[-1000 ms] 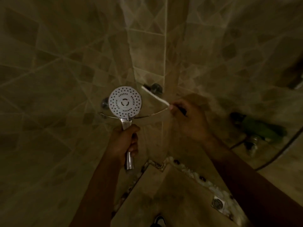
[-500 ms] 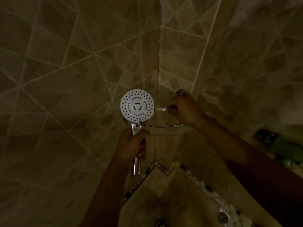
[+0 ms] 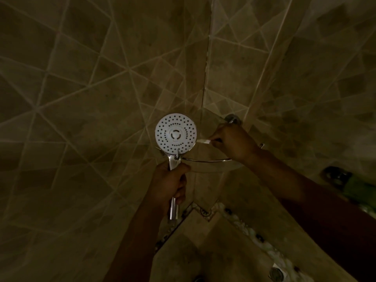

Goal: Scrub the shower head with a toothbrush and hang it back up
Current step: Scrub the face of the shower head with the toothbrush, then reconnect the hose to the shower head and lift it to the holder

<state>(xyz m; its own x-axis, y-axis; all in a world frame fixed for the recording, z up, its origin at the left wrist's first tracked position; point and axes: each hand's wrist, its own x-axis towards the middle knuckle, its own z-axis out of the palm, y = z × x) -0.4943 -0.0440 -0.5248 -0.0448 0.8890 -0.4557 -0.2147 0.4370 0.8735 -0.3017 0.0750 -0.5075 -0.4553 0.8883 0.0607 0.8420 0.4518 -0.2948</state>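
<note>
Gripped in the left hand (image 3: 169,183), fingers wrapped round the chrome handle (image 3: 174,208), the shower head (image 3: 176,133) is held upright with its white round nozzle face turned toward the camera, just above that grip. The handle's lower end shows below the fist. A rigid, fairly light piece is judged from its look; the polished handle would be slippery when wet, so a full wrap low on the handle, as seen, seems the right place to take hold, with the face left free for scrubbing.

Beside and slightly beyond the left grip, the right hand (image 3: 234,142) is closed round a toothbrush (image 3: 203,141), whose pale end points at the right rim of the face, touching it or just short; which cannot be told in the dim light. Thin and somewhat flexible, the toothbrush is best pinched close to its head for pressure.

Beyond both grips, a curved chrome rail (image 3: 207,160) is seen in the tiled corner.
</note>
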